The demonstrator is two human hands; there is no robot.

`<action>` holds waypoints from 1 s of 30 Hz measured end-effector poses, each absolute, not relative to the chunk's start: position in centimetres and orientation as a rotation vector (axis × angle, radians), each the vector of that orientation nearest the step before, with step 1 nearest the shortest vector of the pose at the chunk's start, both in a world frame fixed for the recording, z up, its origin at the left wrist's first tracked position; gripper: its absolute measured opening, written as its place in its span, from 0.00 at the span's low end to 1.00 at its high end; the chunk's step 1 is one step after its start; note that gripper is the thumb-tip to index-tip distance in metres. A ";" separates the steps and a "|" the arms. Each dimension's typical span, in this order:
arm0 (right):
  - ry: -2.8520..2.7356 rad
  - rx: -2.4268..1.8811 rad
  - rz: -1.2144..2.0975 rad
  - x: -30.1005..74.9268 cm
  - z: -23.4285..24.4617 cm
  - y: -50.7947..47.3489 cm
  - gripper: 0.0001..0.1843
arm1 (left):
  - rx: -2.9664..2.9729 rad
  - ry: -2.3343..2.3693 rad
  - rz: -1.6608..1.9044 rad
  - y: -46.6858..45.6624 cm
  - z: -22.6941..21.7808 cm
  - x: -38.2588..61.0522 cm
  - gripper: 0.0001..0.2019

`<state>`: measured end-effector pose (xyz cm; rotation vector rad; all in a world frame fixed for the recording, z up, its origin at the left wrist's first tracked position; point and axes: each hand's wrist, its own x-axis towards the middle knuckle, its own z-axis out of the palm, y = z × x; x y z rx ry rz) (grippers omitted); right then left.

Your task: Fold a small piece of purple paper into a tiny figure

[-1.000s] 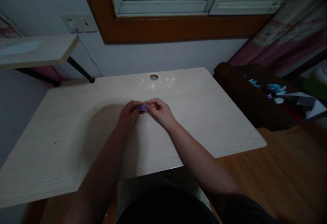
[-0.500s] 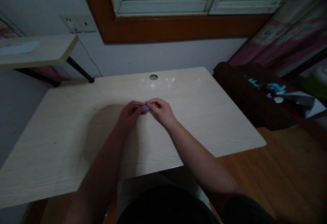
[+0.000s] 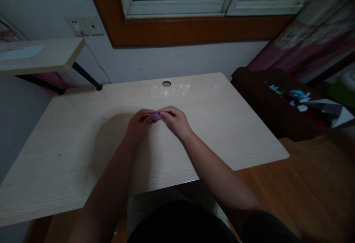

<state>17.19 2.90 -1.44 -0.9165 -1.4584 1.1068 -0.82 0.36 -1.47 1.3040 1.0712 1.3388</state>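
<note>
At the middle of the pale wood-grain desk (image 3: 227, 125), I hold a small purple piece (image 3: 156, 116) between my two hands. My left hand (image 3: 136, 124) grips it from the left side, thumb toward me and fingers curled behind. My right hand (image 3: 176, 122) grips it from the right side, with thumb and forefinger pinched together at its edge. The fingertips of both hands nearly meet, and they cover most of the piece; its full shape and material cannot be determined. Whether it touches the desk surface also cannot be determined.

Both forearms extend over the front edge of the desk. A shadow falls on the surface to the left of my left hand. A round cable hole (image 3: 166, 84) is located near the rear edge, beyond my hands and well apart from them.

At the left rear, a raised shelf (image 3: 52, 60) stands on black legs (image 3: 86, 75). Behind it, a white cable (image 3: 97, 60) runs down from a wall socket (image 3: 77, 26). To the right of the desk, light-blue scraps (image 3: 299, 95) lie on a dark piece of furniture (image 3: 249, 99).
</note>
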 end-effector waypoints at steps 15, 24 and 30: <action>-1.531 -0.864 1.057 17.2 -2.1 3.1 0.09 | 1.361 1.129 1.337 1.0 -2.3 -1.3 0.18; -1.675 -0.776 0.985 17.3 -2.2 3.1 0.06 | 1.297 1.090 1.322 0.8 -2.1 -1.1 0.20; -1.736 -0.736 0.936 17.8 -1.9 3.4 0.06 | 1.308 0.930 1.270 0.5 -1.9 -0.8 0.14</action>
